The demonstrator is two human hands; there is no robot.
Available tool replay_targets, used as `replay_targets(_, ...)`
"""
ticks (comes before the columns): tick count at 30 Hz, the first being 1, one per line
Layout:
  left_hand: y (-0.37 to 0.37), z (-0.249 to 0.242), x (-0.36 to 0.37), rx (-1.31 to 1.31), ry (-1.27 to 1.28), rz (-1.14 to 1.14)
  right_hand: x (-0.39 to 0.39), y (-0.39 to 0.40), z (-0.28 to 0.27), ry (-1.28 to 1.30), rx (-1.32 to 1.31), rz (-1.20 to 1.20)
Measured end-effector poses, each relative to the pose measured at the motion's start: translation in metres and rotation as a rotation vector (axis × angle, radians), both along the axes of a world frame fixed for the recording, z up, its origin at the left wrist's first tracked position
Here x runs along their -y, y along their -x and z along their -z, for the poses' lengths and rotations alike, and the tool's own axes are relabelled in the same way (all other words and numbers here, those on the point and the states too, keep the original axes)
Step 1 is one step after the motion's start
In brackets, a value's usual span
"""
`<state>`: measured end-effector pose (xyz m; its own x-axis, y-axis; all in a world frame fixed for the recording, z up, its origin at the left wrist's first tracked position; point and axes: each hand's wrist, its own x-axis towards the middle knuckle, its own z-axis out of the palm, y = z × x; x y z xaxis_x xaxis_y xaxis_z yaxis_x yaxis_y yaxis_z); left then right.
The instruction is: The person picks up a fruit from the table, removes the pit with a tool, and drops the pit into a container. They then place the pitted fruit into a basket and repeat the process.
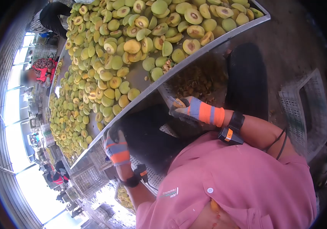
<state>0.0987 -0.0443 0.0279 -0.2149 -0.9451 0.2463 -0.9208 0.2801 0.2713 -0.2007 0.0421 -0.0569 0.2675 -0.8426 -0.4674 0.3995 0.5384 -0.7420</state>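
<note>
My left hand [117,147], in a grey and orange glove, is beside the table's metal edge [133,104]. Its dark fingertips are bent and partly hidden, and whether anything is in them I cannot make out. Over my lap, my right hand [194,110], gloved the same way, has its fingers closed around a small orange-brown object [178,102] that is too small to name surely. Halved yellow-green stone fruit [112,61] covers much of the table, cut faces and brown stones or hollows showing on many. A little clump of brown scraps [167,66] lies near the edge.
Below the table edge, a container holds brown scraps [197,82]. A pale plastic crate [304,114] stands on the floor at right, and more crates [89,179] stand at lower left. A person in a red and patterned top [43,70] sits across the table.
</note>
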Motion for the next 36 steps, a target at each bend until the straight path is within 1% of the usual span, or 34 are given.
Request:
replay_targets(1, 0.026, 0.005, 0.016, -0.145, -0.017, 0.085, 0.001, 0.001, 0.0, 0.001, 0.003, 0.025)
replay_targets(3, 0.087, -0.003, 0.048, -0.008, 0.072, 0.252, 0.001, 0.004, -0.005, 0.005, -0.008, 0.038)
replay_targets(5, 0.13, 0.009, 0.087, -0.002, 0.139, 0.43, 0.001, 0.007, -0.011, -0.03, -0.006, 0.054)
replay_targets(7, 0.163, 0.031, 0.134, 0.064, 0.215, 0.554, 0.0, 0.013, -0.013, -0.045, -0.078, 0.056)
replay_targets(9, 0.189, 0.057, 0.175, 0.164, 0.253, 0.501, 0.0, 0.019, -0.016, -0.075, -0.105, 0.054)
replay_targets(11, 0.204, 0.064, 0.187, 0.259, 0.272, 0.456, -0.001, 0.024, -0.018, -0.115, -0.094, 0.04)
replay_targets(13, 0.219, 0.059, 0.191, 0.356, 0.274, 0.422, 0.0, 0.02, -0.008, -0.09, -0.054, 0.106)
replay_targets(14, 0.217, 0.067, 0.202, 0.43, 0.307, 0.429, 0.0, 0.018, -0.004, -0.079, -0.031, 0.137)
replay_targets(17, 0.223, 0.047, 0.203, 0.311, 0.009, 0.377, -0.002, 0.014, -0.004, -0.072, 0.02, 0.138)
replay_targets(20, 0.22, 0.051, 0.204, 0.362, 0.072, 0.367, -0.001, 0.014, 0.0, -0.095, 0.077, 0.056)
replay_targets(23, 0.216, 0.047, 0.2, 0.384, -0.131, 0.42, -0.002, 0.016, -0.004, -0.073, 0.037, 0.115)
replay_targets(26, 0.196, 0.055, 0.181, 0.551, -0.045, 0.429, -0.004, 0.014, -0.002, -0.007, -0.018, 0.141)
replay_targets(29, 0.157, 0.057, 0.175, -0.079, -0.417, 0.52, -0.006, 0.023, -0.014, -0.053, -0.103, 0.046)
replay_targets(32, 0.134, 0.029, 0.126, -0.803, -0.788, 0.313, -0.005, 0.003, 0.018, 0.16, -0.142, 0.228)
replay_targets(35, 0.096, 0.028, 0.113, -1.01, -0.876, 0.174, -0.004, 0.003, 0.017, 0.064, -0.135, 0.135)
replay_targets(36, 0.091, 0.021, 0.104, -1.045, -0.81, 0.103, -0.005, 0.003, 0.013, 0.055, -0.101, 0.129)
